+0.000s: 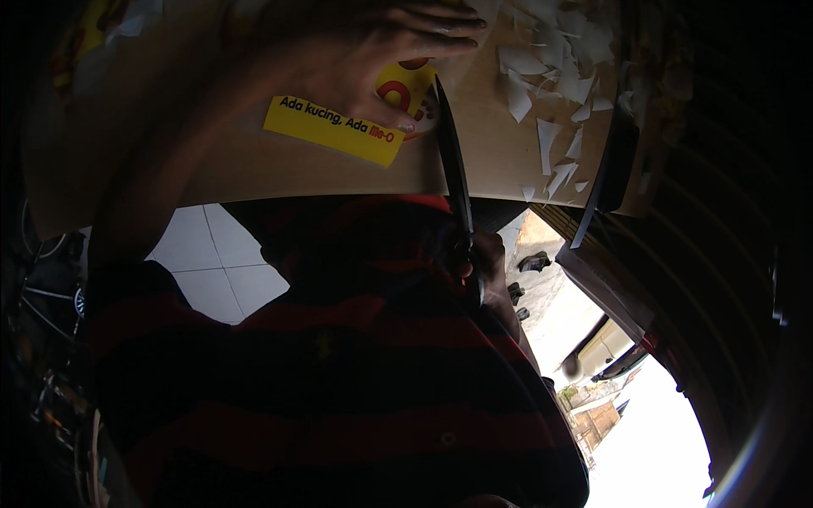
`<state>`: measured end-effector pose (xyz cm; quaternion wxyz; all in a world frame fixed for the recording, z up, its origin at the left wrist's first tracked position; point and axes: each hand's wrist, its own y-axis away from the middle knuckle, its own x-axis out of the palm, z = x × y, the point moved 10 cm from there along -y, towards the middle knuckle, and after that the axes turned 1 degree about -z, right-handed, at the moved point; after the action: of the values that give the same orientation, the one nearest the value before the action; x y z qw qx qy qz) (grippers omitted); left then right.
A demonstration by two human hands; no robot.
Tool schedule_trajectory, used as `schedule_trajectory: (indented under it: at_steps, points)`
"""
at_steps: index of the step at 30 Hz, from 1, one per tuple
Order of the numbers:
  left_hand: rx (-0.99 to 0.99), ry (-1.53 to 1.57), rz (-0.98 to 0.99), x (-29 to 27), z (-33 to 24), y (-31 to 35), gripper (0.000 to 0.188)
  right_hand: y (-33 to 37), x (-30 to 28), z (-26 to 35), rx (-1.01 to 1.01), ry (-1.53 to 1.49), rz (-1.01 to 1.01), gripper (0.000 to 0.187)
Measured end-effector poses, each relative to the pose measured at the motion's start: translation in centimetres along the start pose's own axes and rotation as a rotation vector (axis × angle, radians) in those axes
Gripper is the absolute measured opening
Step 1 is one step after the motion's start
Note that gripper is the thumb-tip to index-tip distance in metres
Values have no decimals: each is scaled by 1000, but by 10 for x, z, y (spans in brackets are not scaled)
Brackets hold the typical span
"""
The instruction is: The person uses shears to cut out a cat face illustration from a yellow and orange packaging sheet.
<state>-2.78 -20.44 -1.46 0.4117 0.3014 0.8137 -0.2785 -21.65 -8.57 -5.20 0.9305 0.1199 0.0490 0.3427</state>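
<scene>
Pretty dim spot tbh. Brown tabletop (pixel 339 179) runs across top of view, near edge bowed by fisheye. Pale floor tiles (pixel 190 245) show below it on left, thin dark grout lines. Right side's mostly dark ribbed surface (pixel 728 195), maybe wall or shutter, too murky to be sure. Lower right, blown-out daylight (pixel 652 432) pours in over pale ground (pixel 544 288), few dark items (pixel 535 262) lying there. Far left sinks into shadow, spoked wheel (pixel 47 294) just about showing.

Yellow printed sheet (pixel 334 131) lying on brown tabletop (pixel 241 165); long dark blade (pixel 455 169) beside its right edge.
</scene>
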Motion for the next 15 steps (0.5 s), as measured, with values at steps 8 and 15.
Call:
schedule_trajectory:
  at_steps: [8,15]
  points:
    - [16,53,2,-4,-5,1,86,-11,-6,7,218,59,-6,46]
    - [-30,-195,-18,-21,-15,-4,86,0,-16,-6,14,86,32,46]
